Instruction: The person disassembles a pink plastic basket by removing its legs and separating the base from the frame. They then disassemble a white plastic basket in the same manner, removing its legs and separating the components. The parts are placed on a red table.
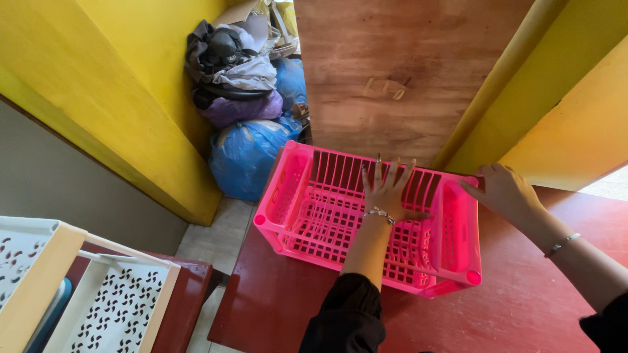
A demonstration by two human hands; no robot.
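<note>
A bright pink plastic crate (288,189) with slatted walls and a grid bottom sits on a dark red surface (523,307). My left hand (387,188) reaches down inside it, fingers spread flat against the far slatted wall; a beaded bracelet is on that wrist. My right hand (502,188) rests on the crate's right end rim at the far corner, fingers curled over the edge. A thin bracelet circles the right wrist. Both sleeves are black.
A brown plywood board (405,72) stands right behind the crate. Blue and purple stuffed bags (245,153) are piled in the corner by yellow walls (111,85). At lower left stand white patterned baskets in a pale wooden frame (98,294).
</note>
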